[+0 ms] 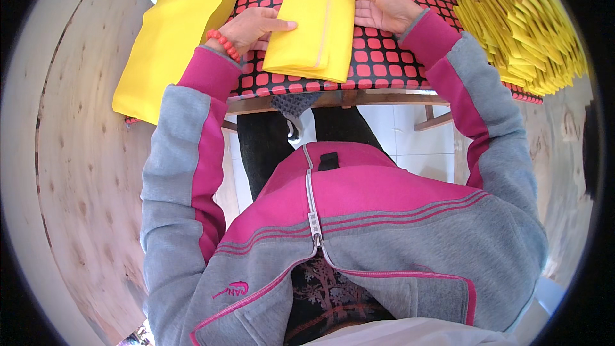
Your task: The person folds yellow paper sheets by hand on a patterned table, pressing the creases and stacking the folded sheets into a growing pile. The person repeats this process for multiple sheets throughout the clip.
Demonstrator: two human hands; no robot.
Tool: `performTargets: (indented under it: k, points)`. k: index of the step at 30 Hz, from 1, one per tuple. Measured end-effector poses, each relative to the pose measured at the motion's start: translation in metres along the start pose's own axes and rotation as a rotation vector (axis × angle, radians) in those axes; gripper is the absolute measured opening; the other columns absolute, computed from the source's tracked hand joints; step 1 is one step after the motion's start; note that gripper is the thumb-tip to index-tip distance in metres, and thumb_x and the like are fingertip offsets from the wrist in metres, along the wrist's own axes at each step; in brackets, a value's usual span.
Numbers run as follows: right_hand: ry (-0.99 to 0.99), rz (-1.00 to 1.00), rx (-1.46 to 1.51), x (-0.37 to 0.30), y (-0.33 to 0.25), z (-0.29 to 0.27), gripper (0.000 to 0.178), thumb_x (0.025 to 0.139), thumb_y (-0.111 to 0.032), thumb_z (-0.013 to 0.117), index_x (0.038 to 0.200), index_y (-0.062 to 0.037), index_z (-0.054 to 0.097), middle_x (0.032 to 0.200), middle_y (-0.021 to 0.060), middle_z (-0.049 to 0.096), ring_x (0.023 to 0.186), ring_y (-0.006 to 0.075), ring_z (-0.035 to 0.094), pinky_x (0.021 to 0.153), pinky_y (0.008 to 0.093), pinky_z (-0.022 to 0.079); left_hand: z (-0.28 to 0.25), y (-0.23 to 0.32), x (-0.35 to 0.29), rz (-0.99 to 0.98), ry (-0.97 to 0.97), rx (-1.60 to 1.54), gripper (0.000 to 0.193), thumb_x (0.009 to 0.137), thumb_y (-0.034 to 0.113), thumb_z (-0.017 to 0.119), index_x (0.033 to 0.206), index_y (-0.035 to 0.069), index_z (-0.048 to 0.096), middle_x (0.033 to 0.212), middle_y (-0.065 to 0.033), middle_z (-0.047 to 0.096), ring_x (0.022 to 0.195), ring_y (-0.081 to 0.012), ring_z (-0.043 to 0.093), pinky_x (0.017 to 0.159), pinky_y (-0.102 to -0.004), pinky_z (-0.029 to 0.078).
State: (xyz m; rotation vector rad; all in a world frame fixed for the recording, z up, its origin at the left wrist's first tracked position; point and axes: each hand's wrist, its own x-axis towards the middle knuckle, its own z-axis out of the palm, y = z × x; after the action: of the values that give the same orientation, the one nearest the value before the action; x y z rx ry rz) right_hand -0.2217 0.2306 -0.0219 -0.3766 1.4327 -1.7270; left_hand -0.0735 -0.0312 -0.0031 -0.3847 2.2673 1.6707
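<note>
A folded yellow cloth-like sheet (311, 19) lies lengthwise on the table in front of me, with a pale line running down its right half. My left hand (251, 29) holds its left edge, thumb flat on top and fingers partly hidden at the edge. At the right edge my right hand (387, 11) pinches the sheet, its thumb over the rim and the fingertips tucked out of sight. To the left lies a thick, smooth yellow stack (182, 38) of similar material. A large heap of folded yellow pieces (512, 25) sits at the far right.
A red-and-black checked cover (384, 57) is spread over the table, whose wooden frame (378, 98) shows below its front edge. A pale wooden board (77, 154) stands along my left side. Beneath the table there are white floor tiles (419, 147).
</note>
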Motion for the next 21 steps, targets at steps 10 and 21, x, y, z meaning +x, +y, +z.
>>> performTargets:
  k: [10,21]
  points:
    - [0.058,0.052,-0.528,-0.033,-0.023,-0.016,0.042,0.104,-0.039,0.059,0.126,-0.0029,0.063,0.11,0.0109,0.073,0.097,0.0182,0.073,0.084,0.0277,0.059,-0.001,0.003,-0.027,0.235,0.462,0.805,0.056,0.086,0.033,0.079,0.125,-0.003,0.063,0.11,-0.0154,0.073,0.087,-0.0284,0.074,0.081,-0.0413,0.059]
    - [0.094,-1.2,-1.347,0.061,-0.008,0.001,0.036,0.103,-0.03,0.055,0.126,-0.0047,0.066,0.125,0.0153,0.068,0.116,0.0327,0.065,0.098,0.0419,0.051,0.06,-0.017,-0.016,0.664,0.448,1.11,0.068,0.102,0.043,0.057,0.151,-0.001,0.042,0.159,-0.0261,0.036,0.149,-0.0403,0.034,0.119,-0.0588,0.027]
